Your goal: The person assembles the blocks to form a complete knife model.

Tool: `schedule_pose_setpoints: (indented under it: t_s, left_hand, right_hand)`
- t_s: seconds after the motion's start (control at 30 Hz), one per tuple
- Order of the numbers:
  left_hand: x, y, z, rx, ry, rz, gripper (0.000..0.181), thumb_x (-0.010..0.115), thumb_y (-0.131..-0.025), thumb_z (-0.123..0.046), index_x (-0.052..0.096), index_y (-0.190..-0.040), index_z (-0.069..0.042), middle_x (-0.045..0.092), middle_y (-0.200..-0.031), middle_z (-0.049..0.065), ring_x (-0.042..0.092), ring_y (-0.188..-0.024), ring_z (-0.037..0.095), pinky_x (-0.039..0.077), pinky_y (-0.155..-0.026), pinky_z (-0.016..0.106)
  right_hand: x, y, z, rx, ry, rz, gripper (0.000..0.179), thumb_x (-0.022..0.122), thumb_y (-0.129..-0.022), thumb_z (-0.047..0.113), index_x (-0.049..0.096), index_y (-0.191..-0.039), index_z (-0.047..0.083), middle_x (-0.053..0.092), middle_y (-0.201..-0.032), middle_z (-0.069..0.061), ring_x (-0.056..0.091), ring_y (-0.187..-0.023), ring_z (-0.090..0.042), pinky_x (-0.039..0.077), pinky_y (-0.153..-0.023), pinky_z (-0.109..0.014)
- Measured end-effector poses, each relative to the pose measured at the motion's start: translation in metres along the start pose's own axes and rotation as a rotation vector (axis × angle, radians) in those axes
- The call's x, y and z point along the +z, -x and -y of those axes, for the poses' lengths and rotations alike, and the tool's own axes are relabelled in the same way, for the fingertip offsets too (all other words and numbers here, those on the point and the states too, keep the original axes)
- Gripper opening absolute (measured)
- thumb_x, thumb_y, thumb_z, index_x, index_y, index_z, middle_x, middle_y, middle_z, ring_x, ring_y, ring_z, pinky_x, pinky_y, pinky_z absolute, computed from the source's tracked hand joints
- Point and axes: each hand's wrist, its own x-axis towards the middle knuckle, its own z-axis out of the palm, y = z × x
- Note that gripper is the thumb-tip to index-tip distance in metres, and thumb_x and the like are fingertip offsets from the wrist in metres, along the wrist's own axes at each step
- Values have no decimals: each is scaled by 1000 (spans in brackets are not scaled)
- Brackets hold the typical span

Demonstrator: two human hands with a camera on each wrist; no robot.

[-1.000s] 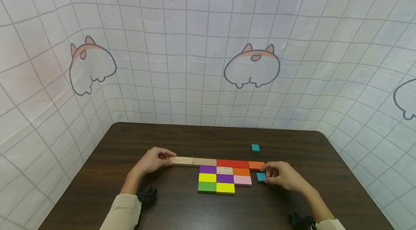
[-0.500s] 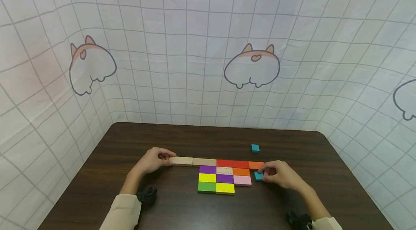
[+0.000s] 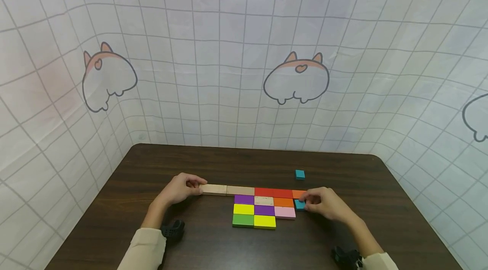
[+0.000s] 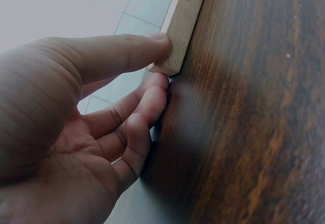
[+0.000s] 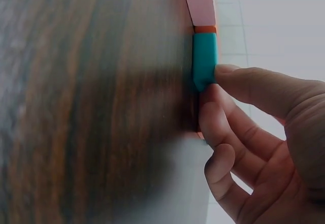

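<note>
The left hand pinches the left end of a plain wooden block. In the left wrist view, its thumb lies on the side of that block and the fingertips are at its end. The right hand holds a small teal block by its right end. That block sits just below the orange end block of the top row, beside an orange block. From the right wrist, the teal block shows flat on the table near a pink block, thumb against its edge.
Red blocks continue the top row. Below lie purple, yellow, green and pink blocks, edge to edge. Another teal block lies apart, farther back. A white grid-patterned curtain surrounds the dark wooden table.
The right hand has slid the teal block left and slightly away, up to the orange block and under the top row's end. The left hand has stayed in place.
</note>
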Motion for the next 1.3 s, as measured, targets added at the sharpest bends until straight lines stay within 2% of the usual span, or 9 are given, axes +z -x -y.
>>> schedule_pose_setpoints:
  t_s: [0.8,1.07,1.17,1.3]
  left_hand:
    - [0,0,2,7,0,6,24,77,-92,-15,78,-116,-13,68,-92,3,57,-79,18,48,-72,34]
    - [0,0,3,10,-1,4,24,77,-92,-15,78,-115,-14,68,-91,2,57,-79,18,48,-72,34]
    - [1,0,3,12,-3,0,23,77,-92,-15,79,-115,-14,68,-91,2,57,-79,18,48,-72,34]
    - [1,0,3,12,-10,-5,23,77,-92,-15,79,-115,-14,68,-90,2,57,-78,17,48,-72,34]
  right_hand:
    - [3,-4,1,20,-17,3,18,77,-91,17,76,-109,12,66,-87,3,56,-74,-7,50,-68,-23]
    - [-13,-9,-1,-18,-35,65,20,75,-94,17,75,-113,11,71,-92,1,60,-77,-8,53,-70,-23]
    - [-22,-15,-5,-34,-64,44,21,73,-95,14,72,-115,6,70,-91,-2,60,-76,-11,52,-70,-24]
    - [-30,-28,-15,-30,-115,-21,27,71,-96,10,68,-120,-1,69,-91,-7,63,-78,-15,52,-69,-25]
